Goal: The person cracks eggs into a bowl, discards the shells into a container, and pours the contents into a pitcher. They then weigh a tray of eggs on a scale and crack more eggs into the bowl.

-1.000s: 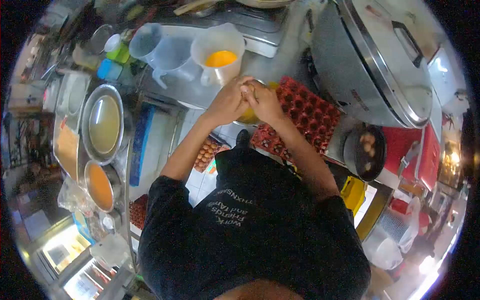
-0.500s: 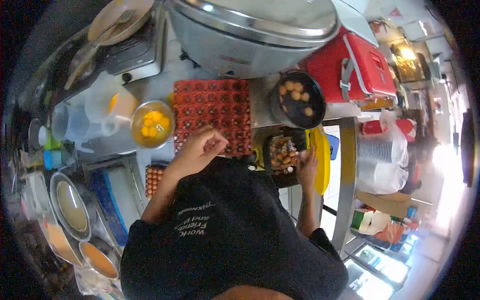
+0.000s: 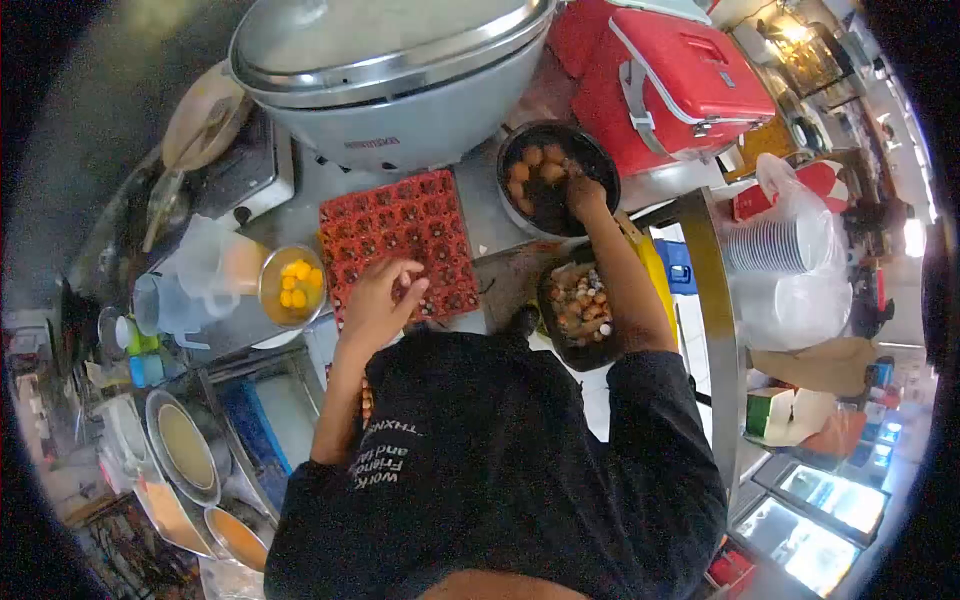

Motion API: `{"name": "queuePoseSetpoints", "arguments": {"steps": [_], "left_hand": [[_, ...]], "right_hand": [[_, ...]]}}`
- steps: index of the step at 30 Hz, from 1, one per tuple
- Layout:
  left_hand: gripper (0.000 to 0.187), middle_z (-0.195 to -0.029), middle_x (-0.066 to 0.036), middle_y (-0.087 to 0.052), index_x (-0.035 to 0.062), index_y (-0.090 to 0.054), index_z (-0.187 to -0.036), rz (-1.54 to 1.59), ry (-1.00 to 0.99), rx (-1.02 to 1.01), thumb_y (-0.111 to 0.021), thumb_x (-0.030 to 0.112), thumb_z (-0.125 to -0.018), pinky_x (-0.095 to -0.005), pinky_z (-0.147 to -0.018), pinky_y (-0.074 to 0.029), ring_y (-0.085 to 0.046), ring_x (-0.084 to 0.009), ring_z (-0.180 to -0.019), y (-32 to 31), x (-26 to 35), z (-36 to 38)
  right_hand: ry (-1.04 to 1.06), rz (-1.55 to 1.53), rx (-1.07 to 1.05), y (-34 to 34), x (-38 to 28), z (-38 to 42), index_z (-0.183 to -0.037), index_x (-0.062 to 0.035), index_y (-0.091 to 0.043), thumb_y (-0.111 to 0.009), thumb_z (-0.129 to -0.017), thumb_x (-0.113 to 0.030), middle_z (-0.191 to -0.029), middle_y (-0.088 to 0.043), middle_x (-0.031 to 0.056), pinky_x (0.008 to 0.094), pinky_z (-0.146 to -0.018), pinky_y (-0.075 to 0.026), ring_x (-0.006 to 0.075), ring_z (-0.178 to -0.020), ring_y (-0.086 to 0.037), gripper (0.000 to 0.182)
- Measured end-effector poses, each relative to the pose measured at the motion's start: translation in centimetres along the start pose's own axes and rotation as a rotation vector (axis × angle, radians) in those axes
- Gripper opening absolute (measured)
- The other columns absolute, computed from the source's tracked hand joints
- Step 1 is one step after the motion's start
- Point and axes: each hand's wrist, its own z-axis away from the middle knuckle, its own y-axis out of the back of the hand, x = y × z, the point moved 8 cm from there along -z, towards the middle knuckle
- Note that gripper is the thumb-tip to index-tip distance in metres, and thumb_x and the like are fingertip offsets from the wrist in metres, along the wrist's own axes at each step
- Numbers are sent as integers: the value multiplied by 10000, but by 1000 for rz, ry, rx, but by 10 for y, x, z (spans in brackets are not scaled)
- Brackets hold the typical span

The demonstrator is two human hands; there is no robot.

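My left hand (image 3: 380, 298) hovers over the near part of a red egg tray (image 3: 400, 215), its fingers loosely bent and apart with nothing between them. The tray's cups show no eggs. My right hand (image 3: 588, 198) reaches into a dark round pot (image 3: 512, 210) that holds several brown eggs (image 3: 533, 155); its fingertips are hidden among them. Left of the tray stands a metal bowl (image 3: 275, 315) with several yolks (image 3: 297, 284). Below my right forearm, a dark bin (image 3: 570, 350) is full of eggshells (image 3: 578, 305).
A large rice cooker (image 3: 400, 120) stands behind the tray. The red cooler box (image 3: 690, 90) is beyond the pot. Plastic pitchers (image 3: 215, 265) are beside the bowl, and a pan (image 3: 205, 115) sits at the upper left. Bagged stacked containers (image 3: 770, 245) lie to the right.
My right hand has moved from above the shell bin up into the pot. My left hand remains near the tray, its fingers looser than before. The camera view has shifted and tilted.
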Motion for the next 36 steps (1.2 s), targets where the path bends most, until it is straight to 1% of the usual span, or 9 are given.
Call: {"name": "queuePoseSetpoints", "arguments": {"steps": [4,8,11,15,16,20,30,32,36], "left_hand": [[227,-806,-97,-598,74,-627,-1015,59,139,66,-649,250,-873,-375,-717,-468,-607,-269,-796,-6,-45,27],[206,-835,-102,-616,55,-627,-1009,111,276,69,-657,202,-868,-349,-704,-467,-603,-244,-782,-7,-64,50],[199,-839,-77,-622,41,-629,-1020,213,240,203,-658,177,-877,-308,-693,-459,-591,-181,-780,-1,-71,59],[231,-893,-9,-630,11,-650,-1059,705,253,548,-570,201,-955,-244,-754,-437,-544,-98,-837,6,-74,64],[251,-904,-9,-634,8,-657,-1065,722,315,542,-550,213,-967,-244,-771,-437,-544,-100,-843,12,-73,64],[254,-861,-13,-620,45,-694,-1085,420,174,574,-570,227,-957,-226,-739,-420,-524,-92,-784,29,-87,64],[204,-818,27,-595,57,-644,-1085,531,259,601,-641,77,-882,-200,-629,-417,-503,-46,-690,41,-136,86],[214,-799,21,-598,63,-642,-1091,519,280,550,-649,101,-880,-209,-639,-430,-516,-58,-676,46,-148,90],[332,-787,-12,-591,55,-615,-1164,406,174,377,-668,199,-871,-271,-694,-453,-566,-123,-763,63,-141,87]], "right_hand": [[88,-91,-88,26,-13,29,-1316,29,-414,-559,-898,-266,-1001,-645,232,444,-804,-531,394,-958,-638,531],[402,-357,359,72,-22,39,-1253,-14,-489,-519,-946,-305,-941,-662,160,402,-732,-526,340,-818,-655,424],[476,-1124,138,73,-13,28,-1217,-41,-498,-547,-939,-281,-922,-626,66,361,-702,-502,242,-762,-611,371],[215,-1123,-20,77,-17,24,-1146,-60,-514,-522,-973,-218,-965,-571,43,308,-742,-490,188,-850,-575,234],[592,-710,430,133,-49,51,-1171,-57,-499,-532,-958,-129,-966,-577,79,331,-764,-500,201,-862,-587,227],[560,-620,446,178,-117,94,-1242,-62,-437,-568,-922,-98,-1067,-567,152,372,-751,-504,238,-861,-600,348],[518,-22,530,-84,-137,117,-1501,-163,-189,-535,-927,-97,-1336,-468,248,334,-463,-485,260,-604,-583,674],[393,122,247,-98,-139,109,-1478,-108,-225,-521,-932,-84,-1345,-460,226,307,-488,-495,232,-681,-604,621],[231,-867,126,47,-231,117,-1395,-61,-381,-434,-1001,-281,-1236,-527,135,321,-757,-497,207,-906,-599,454]]}}
